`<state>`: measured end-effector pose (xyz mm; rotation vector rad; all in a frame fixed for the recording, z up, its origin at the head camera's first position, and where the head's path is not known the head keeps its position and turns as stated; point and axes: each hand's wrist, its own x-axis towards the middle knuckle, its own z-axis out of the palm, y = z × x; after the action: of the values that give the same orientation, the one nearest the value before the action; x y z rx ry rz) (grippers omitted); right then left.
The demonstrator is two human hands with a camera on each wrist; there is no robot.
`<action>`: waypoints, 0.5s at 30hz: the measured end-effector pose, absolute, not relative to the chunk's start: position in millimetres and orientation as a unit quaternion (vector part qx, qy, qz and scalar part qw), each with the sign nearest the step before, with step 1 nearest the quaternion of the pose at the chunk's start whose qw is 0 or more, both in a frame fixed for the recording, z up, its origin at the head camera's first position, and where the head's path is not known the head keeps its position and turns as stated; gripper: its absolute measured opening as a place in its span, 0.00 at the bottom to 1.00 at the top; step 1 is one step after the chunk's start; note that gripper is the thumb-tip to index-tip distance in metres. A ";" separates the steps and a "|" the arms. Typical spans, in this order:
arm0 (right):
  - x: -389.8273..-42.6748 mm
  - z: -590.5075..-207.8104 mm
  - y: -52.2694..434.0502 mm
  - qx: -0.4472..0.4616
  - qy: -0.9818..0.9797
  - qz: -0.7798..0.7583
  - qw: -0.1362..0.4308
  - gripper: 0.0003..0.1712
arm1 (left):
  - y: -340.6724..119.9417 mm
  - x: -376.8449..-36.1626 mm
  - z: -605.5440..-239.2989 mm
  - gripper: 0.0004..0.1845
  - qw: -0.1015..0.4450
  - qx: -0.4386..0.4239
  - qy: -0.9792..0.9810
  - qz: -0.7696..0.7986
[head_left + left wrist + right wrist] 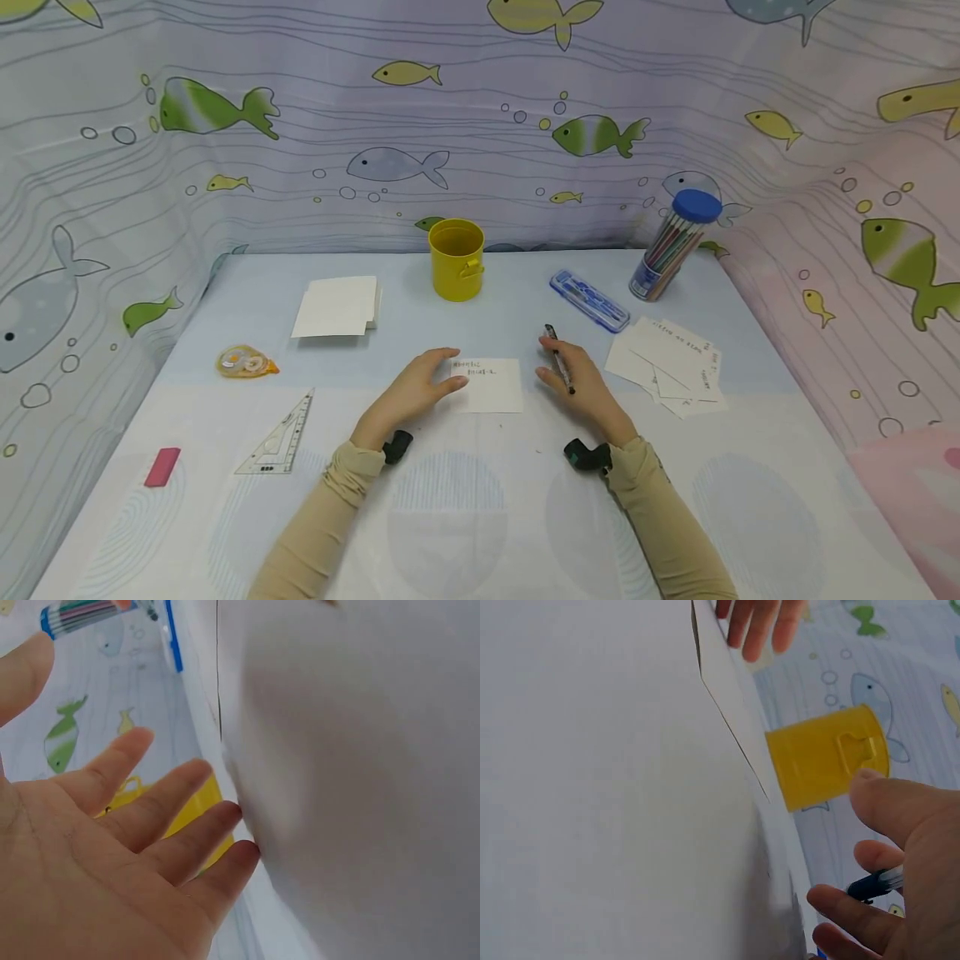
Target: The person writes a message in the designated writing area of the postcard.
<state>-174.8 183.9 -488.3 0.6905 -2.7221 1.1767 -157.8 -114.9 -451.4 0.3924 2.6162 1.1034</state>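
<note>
White card (489,385) with a few handwritten lines lies flat on the table (480,508) between our two hands, near the table's middle. Our left hand (415,390) rests with straight, relaxed fingers whose tips touch the card's left edge. Just right of the card, our right hand (579,383) curls its fingers around a dark pen (559,360).

The writing on the card (487,384) is too small to read (as on the loose cards (670,365)).
</note>
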 end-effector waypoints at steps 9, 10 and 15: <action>-173.0 -488.7 182.0 0.183 -0.922 0.333 -0.066 0.54 | -117.7 -157.9 -452.6 0.37 0.137 0.153 0.913 0.351; -172.6 -488.8 181.9 0.181 -0.923 0.331 -0.073 0.56 | -118.1 -157.8 -453.1 0.37 0.138 0.156 0.914 0.347; -170.1 -489.6 180.8 0.184 -0.928 0.312 -0.090 0.63 | -119.7 -157.0 -455.3 0.37 0.138 0.167 0.917 0.335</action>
<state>-170.1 180.8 -489.6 0.6122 -3.0945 1.0392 -157.0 -119.7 -455.3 0.4824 2.6532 0.9692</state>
